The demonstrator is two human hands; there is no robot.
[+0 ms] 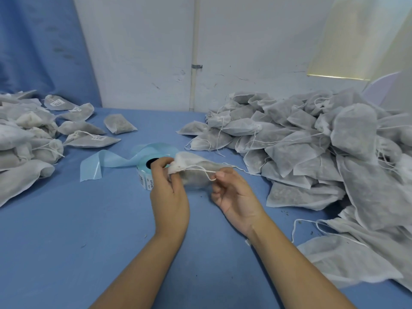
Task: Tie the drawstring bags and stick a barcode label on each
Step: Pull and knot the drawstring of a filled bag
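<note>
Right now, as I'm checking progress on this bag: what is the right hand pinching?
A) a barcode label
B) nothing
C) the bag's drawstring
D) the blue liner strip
C: the right hand pinches the white drawstring that runs from the bag, whose gathered neck the left hand grips.

Hidden, cropped, unreadable
The left hand [169, 192] covers part of the held bag [196, 172] and label roll [143, 177]. The label print is too small to read. The left bag pile [22, 134] and right bag pile [334, 141] run off the side edges.
</note>
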